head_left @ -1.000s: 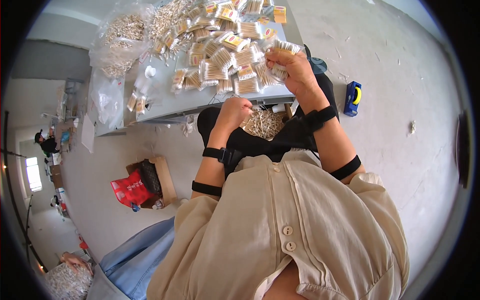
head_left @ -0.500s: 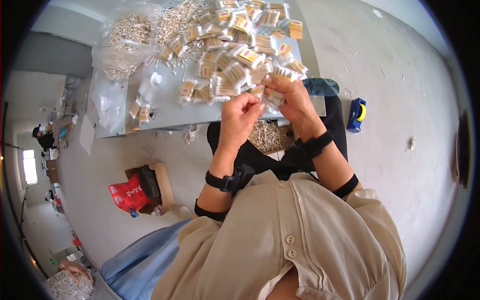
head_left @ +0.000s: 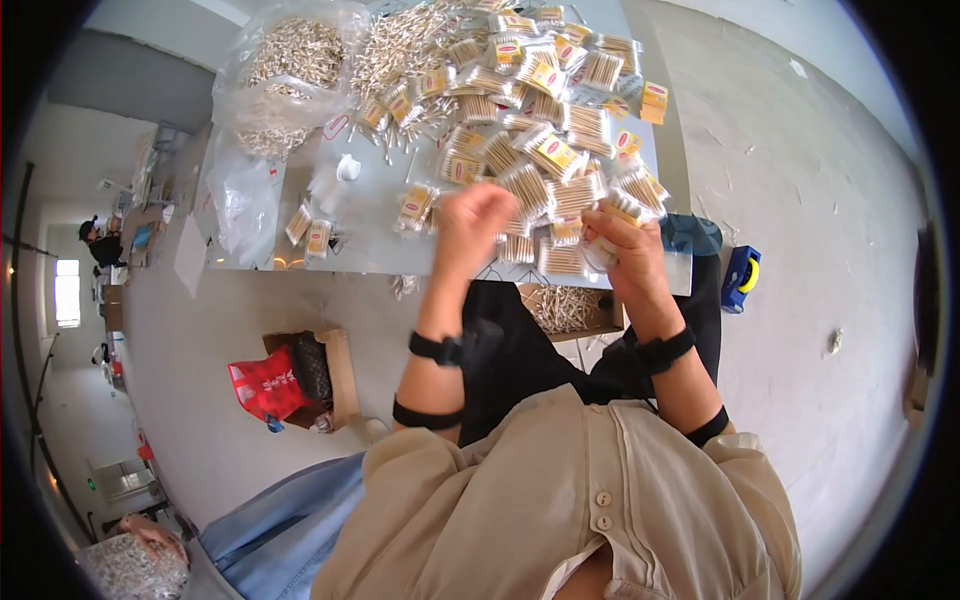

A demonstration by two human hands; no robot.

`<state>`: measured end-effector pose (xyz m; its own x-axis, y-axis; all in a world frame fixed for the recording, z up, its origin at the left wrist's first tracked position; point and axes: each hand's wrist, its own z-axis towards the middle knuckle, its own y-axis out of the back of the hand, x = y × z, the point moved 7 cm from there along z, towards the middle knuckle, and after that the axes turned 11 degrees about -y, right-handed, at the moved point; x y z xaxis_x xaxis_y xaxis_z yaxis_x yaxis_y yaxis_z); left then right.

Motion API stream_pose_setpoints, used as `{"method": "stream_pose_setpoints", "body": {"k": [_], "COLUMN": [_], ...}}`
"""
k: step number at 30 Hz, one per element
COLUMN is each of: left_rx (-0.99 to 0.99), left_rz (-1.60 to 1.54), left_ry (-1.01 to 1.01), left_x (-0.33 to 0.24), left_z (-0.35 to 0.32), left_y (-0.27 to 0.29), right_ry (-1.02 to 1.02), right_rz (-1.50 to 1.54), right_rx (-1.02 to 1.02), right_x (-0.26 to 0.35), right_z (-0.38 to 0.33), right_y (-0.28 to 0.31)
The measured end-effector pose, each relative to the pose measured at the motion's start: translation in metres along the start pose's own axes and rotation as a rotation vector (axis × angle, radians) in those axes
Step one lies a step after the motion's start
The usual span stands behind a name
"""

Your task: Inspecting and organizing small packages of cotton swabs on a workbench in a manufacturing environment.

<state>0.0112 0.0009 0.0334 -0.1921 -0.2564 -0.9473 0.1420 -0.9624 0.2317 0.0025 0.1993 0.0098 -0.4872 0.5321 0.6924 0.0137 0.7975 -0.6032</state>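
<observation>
My right hand (head_left: 632,252) is closed around a small clear packet of cotton swabs (head_left: 603,251) at the table's near edge. To its left, my left hand (head_left: 474,226) is raised over the front of the pile, apart from the packet. Motion smears its curled fingers, so whether they hold anything is unclear. Many filled cotton swab packets with yellow labels (head_left: 553,151) lie heaped beyond both hands. Loose cotton swabs (head_left: 405,55) spread at the back left of the heap.
A large clear bag of swabs (head_left: 293,60) stands at the table's back left. Two packets (head_left: 318,238) lie nearer. Yellow cards (head_left: 653,102) sit at the right edge. Below the table is a box of swabs (head_left: 567,308). A blue tape dispenser (head_left: 738,280) rests on the floor.
My left hand has pulled away leftward from my right hand, where the two were together at the packet. My right hand keeps its grip. The whole view has shifted slightly.
</observation>
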Motion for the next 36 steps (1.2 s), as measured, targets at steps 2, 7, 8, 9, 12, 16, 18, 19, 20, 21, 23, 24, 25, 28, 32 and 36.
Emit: {"method": "stream_pose_setpoints", "body": {"k": [2, 7, 8, 9, 12, 16, 18, 19, 20, 21, 23, 24, 25, 28, 32, 36], "left_rx": [-0.213, -0.312, -0.259, -0.193, -0.094, -0.111, -0.127, -0.124, -0.116, -0.116, -0.087, -0.068, -0.071, 0.001, 0.055, 0.085], "left_rz": [0.167, 0.732, 0.800, 0.857, 1.036, 1.087, 0.654, 0.653, 0.511, 0.376, 0.236, 0.107, 0.107, -0.006, -0.040, -0.036], "left_ry": [0.075, 0.287, 0.377, 0.461, 0.425, 0.407, 0.146, 0.146, 0.067, -0.013, -0.068, -0.119, -0.122, -0.362, -0.457, -0.503], "left_x": [0.035, 0.139, 0.155, 0.164, 0.172, 0.166, 0.143, 0.129, 0.105, 0.078, 0.042, 0.024, 0.010, -0.041, -0.071, -0.091], "left_z": [0.036, 0.077, 0.078, 0.082, 0.090, 0.093, 0.095, 0.093, 0.094, 0.092, 0.084, 0.079, 0.074, 0.058, 0.042, 0.032], "left_y": [0.056, 0.177, 0.182, 0.176, 0.155, 0.153, 0.153, 0.149, 0.133, 0.121, 0.098, 0.088, 0.082, 0.057, 0.040, 0.028], "right_ry": [-0.042, -0.130, -0.140, -0.140, -0.158, -0.171, -0.177, -0.170, -0.160, -0.156, -0.141, -0.136, -0.105, -0.070, -0.037, -0.025], "right_rz": [0.024, 0.088, 0.098, 0.102, 0.126, 0.143, 0.159, 0.135, 0.110, 0.110, 0.074, 0.074, 0.063, 0.022, -0.020, 0.004], "right_rx": [0.008, 0.058, 0.058, 0.050, 0.031, 0.066, 0.077, 0.082, 0.075, 0.072, 0.066, 0.067, 0.142, 0.185, 0.227, 0.219], "right_x": [0.002, 0.002, 0.001, 0.002, 0.001, 0.001, 0.001, 0.003, 0.006, 0.007, 0.012, 0.013, 0.017, 0.024, 0.030, 0.031], "right_z": [0.003, 0.012, 0.015, 0.017, 0.021, 0.024, 0.024, 0.023, 0.021, 0.020, 0.016, 0.016, 0.015, 0.003, -0.008, -0.017], "right_y": [0.004, 0.002, 0.004, 0.008, 0.013, 0.009, 0.002, -0.003, -0.005, -0.008, -0.013, -0.015, -0.022, -0.037, -0.047, -0.047]}}
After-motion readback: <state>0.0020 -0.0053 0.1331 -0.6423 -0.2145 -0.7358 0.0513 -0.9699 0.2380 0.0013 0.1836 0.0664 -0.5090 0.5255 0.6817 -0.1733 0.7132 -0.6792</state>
